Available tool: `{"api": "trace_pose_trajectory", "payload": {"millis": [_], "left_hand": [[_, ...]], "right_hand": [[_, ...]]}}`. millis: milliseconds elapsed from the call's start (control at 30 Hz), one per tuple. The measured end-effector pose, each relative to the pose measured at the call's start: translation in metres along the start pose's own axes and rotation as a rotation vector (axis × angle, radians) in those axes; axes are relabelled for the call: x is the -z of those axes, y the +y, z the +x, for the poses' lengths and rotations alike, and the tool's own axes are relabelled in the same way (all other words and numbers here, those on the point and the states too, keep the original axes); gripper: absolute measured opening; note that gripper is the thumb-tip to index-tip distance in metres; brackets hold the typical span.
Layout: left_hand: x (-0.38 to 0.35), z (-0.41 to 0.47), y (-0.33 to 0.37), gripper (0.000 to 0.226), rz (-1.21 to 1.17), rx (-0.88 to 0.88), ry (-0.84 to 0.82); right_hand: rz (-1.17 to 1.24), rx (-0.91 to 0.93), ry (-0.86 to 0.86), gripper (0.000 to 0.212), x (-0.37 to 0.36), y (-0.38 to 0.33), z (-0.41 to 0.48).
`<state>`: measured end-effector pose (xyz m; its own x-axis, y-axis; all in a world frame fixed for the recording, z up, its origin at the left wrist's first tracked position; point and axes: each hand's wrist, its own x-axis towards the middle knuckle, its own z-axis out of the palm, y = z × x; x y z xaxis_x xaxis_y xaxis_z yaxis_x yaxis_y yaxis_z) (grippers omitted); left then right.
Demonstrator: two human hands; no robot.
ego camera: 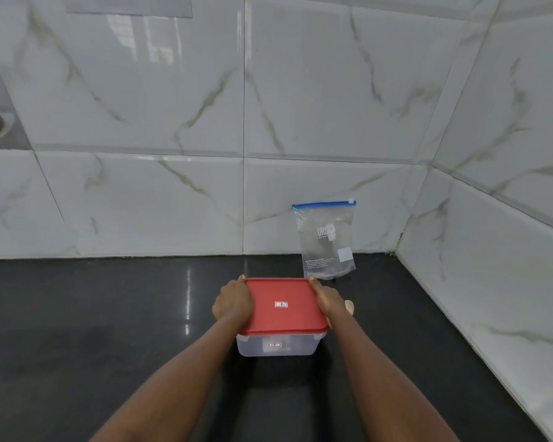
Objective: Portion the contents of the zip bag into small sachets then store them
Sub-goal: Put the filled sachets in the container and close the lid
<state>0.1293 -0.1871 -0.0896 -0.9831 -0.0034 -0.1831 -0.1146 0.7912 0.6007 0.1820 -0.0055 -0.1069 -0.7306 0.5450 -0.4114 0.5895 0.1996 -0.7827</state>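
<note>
The left hand (233,302) and right hand (328,300) grip the red lid (283,315) on the clear box (278,345). The zip bag (328,240) stands just behind.

Both bare arms reach forward from low in the view and draw closer together toward the hands. The left forearm (179,371) angles up and to the right, the right forearm (374,371) up and to the left, each wrist nearly straight. The left hand (233,303) sits knuckles up, its fingers curled over the left edge of a red-lidded box (283,304), one fingertip (242,277) showing at the far corner. The right hand (328,299) mirrors it on the right edge, with its back turned outward and its fingers wrapped down the side. The hands do not touch each other.
</note>
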Motion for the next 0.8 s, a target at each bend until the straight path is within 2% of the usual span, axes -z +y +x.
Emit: {"api": "trace_pose_trajectory", "payload": {"millis": [100,200,267,400,467,533,567,633,667,700,800], "left_hand": [[0.002,-0.002,0.0,0.054,-0.003,0.0,-0.001],[0.002,-0.001,0.001,0.056,-0.003,-0.013,0.004],[0.002,-0.001,0.0,0.055,-0.02,-0.012,0.013],[-0.004,0.003,-0.006,0.051,-0.036,-0.018,0.042],[-0.007,0.002,-0.006,0.045,0.163,-0.169,0.176],[-0.006,-0.008,-0.001,0.043,0.314,-0.456,0.294],[-0.005,-0.013,0.003,0.045,0.315,-0.627,0.262],[-0.004,-0.025,0.012,0.046,0.368,-0.907,0.014],[-0.003,-0.031,0.014,0.045,0.454,-0.993,-0.114],[-0.003,-0.03,0.013,0.044,0.522,-1.055,-0.179],[0.004,-0.021,0.005,0.055,0.645,-1.082,-0.167]], "right_hand": [[-0.147,0.025,0.142,0.059,0.004,0.0,-0.023],[-0.275,-0.015,0.159,0.067,0.002,0.008,-0.035],[-0.263,-0.05,0.14,0.072,-0.001,0.011,-0.04],[-0.172,-0.072,0.245,0.07,-0.008,0.012,-0.043],[-0.164,-0.077,0.265,0.07,-0.01,0.012,-0.042],[-0.149,-0.086,0.269,0.068,-0.012,0.01,-0.042],[-0.146,-0.091,0.277,0.068,-0.013,0.007,-0.043],[-0.131,-0.079,0.256,0.068,-0.019,0.0,-0.044],[-0.109,-0.068,0.23,0.067,-0.023,-0.005,-0.046],[-0.081,-0.068,0.21,0.066,-0.028,-0.009,-0.049],[0.108,-0.087,0.211,0.068,-0.031,-0.011,-0.047]]}}
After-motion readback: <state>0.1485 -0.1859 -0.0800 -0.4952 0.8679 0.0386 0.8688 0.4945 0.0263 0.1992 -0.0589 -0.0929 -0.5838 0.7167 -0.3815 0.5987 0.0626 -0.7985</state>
